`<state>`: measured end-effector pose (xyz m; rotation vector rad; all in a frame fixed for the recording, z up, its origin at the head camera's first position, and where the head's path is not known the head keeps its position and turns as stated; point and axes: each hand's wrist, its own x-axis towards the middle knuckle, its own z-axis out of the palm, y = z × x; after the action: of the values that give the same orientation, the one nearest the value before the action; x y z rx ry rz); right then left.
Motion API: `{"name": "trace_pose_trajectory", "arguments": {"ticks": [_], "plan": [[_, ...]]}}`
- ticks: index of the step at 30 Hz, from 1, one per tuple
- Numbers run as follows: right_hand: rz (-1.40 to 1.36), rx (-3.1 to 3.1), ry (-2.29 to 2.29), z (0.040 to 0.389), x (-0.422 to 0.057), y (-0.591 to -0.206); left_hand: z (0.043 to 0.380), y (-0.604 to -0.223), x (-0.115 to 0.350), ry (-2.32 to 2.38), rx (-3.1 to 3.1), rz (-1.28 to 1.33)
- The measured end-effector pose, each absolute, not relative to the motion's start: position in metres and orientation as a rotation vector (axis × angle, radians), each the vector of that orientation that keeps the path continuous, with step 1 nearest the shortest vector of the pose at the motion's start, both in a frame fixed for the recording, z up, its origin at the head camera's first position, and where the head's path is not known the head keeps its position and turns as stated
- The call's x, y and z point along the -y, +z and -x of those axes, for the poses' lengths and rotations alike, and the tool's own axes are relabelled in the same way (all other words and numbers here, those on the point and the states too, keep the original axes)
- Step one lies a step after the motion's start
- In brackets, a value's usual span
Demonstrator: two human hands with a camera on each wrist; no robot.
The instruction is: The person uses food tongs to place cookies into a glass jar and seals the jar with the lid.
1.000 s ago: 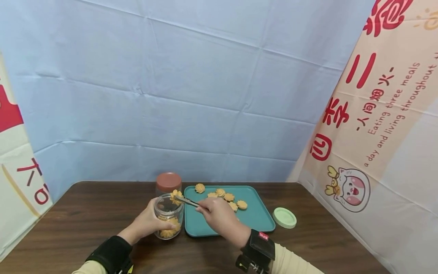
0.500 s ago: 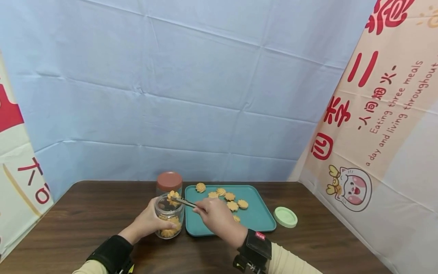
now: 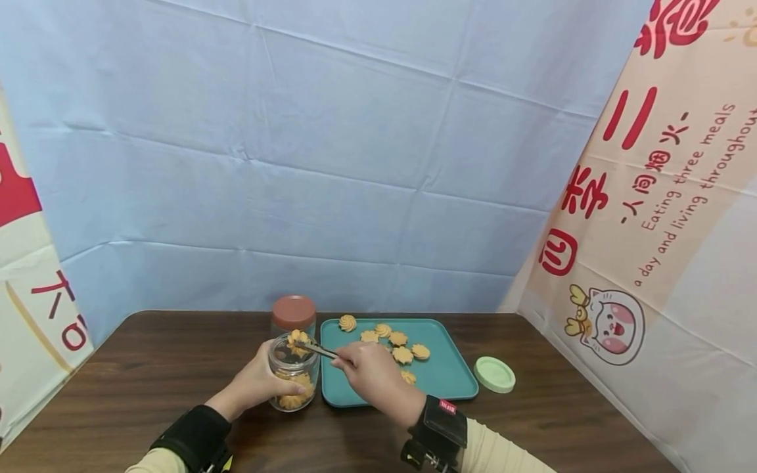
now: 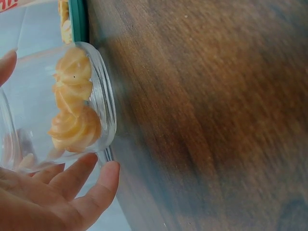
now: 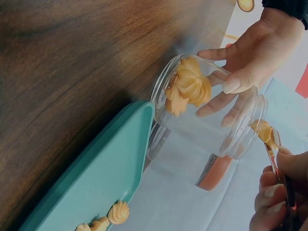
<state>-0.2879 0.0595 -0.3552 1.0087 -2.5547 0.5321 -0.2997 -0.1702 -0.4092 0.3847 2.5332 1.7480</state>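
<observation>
My left hand (image 3: 260,381) grips a clear jar (image 3: 301,369) from its left side, thumb across the front. Inside, several swirled butter cookies (image 4: 74,127) lie at the bottom. In my right hand (image 3: 375,374) are metal tongs (image 3: 324,351) with toothed tips. They pinch one cookie (image 3: 298,341) at the jar's open mouth. From the right wrist, that held cookie (image 5: 263,131) appears just at the jar's rim; how far inside it is, I cannot tell. More cookies (image 3: 399,338) lie on a teal tray (image 3: 446,371) right of the jar, partly hidden by my right hand.
Behind the gripped jar stands another clear jar with a reddish-brown lid (image 3: 294,313). A pale green lid (image 3: 495,374) lies on the dark wooden table (image 3: 118,387) right of the tray. Pale blue cloth (image 3: 331,164) hangs behind the table.
The right hand has shifted slightly left, bringing the tongs and cookie from the jar's right rim to over its mouth. The left hand and jar stay in place.
</observation>
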Motion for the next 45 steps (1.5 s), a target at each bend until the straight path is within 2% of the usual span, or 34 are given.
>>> {"name": "trace_pose_trajectory", "arguments": {"ticks": [21,45], "plan": [[-0.916,2.672,0.694,0.292,-0.06,-0.357,0.299,-0.408,0.17,1.742,-2.528,-0.443],[-0.842,2.684,0.622,0.288,-0.107,-0.366,0.301,-0.41,0.171,1.706,-2.565,-0.441]]}}
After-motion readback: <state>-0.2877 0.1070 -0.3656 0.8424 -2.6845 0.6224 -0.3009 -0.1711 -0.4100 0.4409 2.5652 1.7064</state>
